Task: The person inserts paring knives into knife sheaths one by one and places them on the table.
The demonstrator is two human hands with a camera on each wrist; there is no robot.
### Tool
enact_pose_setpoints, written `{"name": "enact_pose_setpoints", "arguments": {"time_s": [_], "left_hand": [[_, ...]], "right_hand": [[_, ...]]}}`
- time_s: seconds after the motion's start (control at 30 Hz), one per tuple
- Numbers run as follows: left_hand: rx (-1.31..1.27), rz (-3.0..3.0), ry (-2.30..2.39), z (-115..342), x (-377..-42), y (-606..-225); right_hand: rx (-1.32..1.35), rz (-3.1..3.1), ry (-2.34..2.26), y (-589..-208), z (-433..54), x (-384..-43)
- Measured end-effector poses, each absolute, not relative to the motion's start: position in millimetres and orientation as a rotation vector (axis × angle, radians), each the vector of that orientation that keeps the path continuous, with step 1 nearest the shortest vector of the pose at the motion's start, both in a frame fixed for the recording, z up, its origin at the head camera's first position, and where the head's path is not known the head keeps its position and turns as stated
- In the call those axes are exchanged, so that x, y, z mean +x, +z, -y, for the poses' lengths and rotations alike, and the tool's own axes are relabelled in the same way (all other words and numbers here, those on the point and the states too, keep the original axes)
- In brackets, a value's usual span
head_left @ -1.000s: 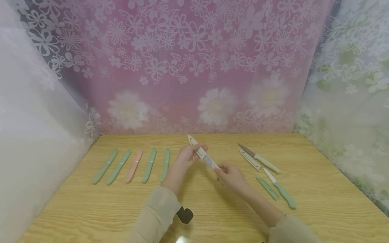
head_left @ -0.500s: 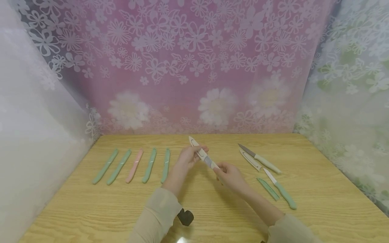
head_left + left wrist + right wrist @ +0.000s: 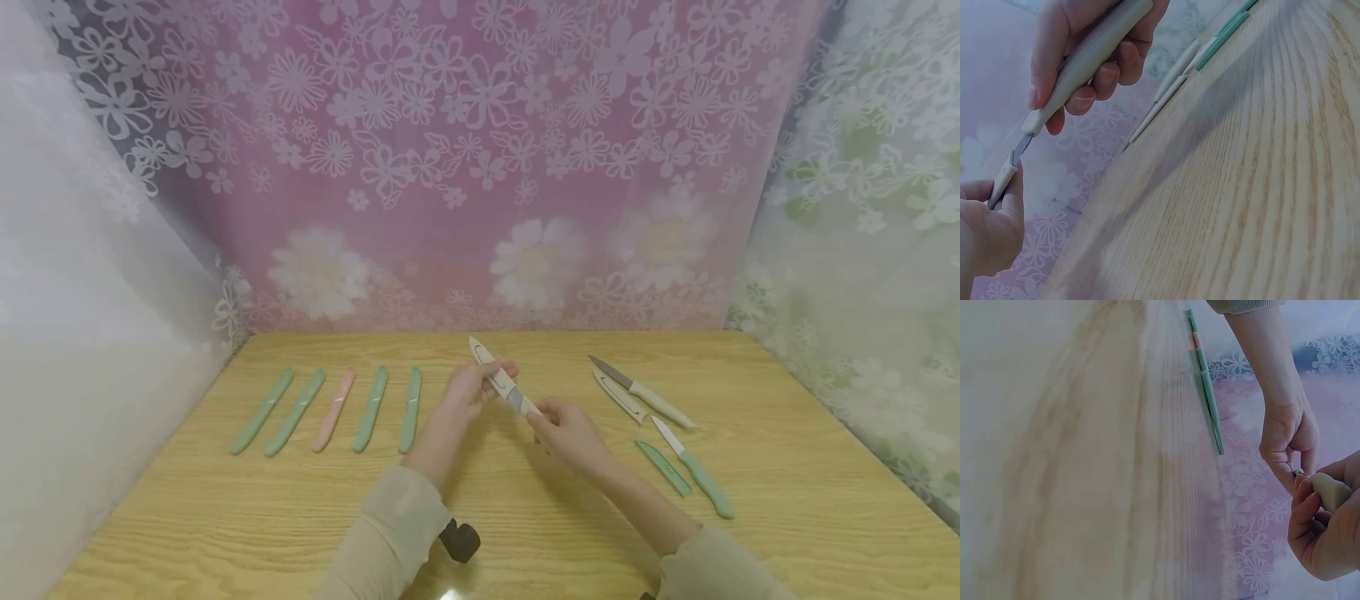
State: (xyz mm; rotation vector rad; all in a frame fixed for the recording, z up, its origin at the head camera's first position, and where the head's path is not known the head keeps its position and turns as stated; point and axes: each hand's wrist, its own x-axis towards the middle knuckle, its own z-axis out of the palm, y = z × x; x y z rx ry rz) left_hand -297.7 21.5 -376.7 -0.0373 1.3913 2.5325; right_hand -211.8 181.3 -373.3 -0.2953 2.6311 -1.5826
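Over the middle of the table, my left hand (image 3: pixel 468 390) pinches a cream knife sheath (image 3: pixel 1004 177) between thumb and fingers. My right hand (image 3: pixel 573 429) grips the cream handle (image 3: pixel 1085 65) of a knife. Part of its blade (image 3: pixel 1022 147) shows between handle and sheath, with the tip end inside the sheath. The knife and sheath lie in one slanting line, sheath pointing up and left in the head view. In the right wrist view, the rounded handle end (image 3: pixel 1330 492) sticks out of the right hand.
Several sheathed green knives (image 3: pixel 370 410) and a pink one (image 3: pixel 333 410) lie in a row at left. At right are a bare cream-handled knife (image 3: pixel 660 404), a cream sheath (image 3: pixel 619 397), a bare green-handled knife (image 3: pixel 705 483) and a green sheath (image 3: pixel 663 467). Floral curtains (image 3: pixel 480 167) surround the wooden table (image 3: pixel 540 533).
The bare stretch of blade between sheath and handle has become shorter as the sheath and handle came closer together. Both hands keep their hold; the knives on the table lie as before.
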Motion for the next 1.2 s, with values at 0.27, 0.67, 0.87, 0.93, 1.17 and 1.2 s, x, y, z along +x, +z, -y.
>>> {"name": "enact_pose_setpoints", "arguments": {"time_s": [0.27,0.67,0.87,0.93,1.17,1.2], "left_hand": [[-0.044,-1.398,2.532,-24,-295,-378],[-0.031,-1.377,2.542,-27,-292,-382],[-0.054,-1.354,2.554,-31,-290,-382],[-0.070,-1.335,2.565,-32,-290,-382],[-0.077,-1.303,2.590,-34,-288,-382],[-0.072,-1.308,2.587,-34,-287,-381]], "right_hand": [[-0.285,-2.657,-1.563,-375,-180,-213],[-0.339,-2.666,-1.582,-378,-179,-216],[-0.329,-2.675,-1.579,-376,-178,-215],[-0.318,-2.678,-1.577,-376,-178,-216],[-0.294,-2.690,-1.568,-374,-176,-218],[-0.295,-2.692,-1.567,-374,-176,-218]]}}
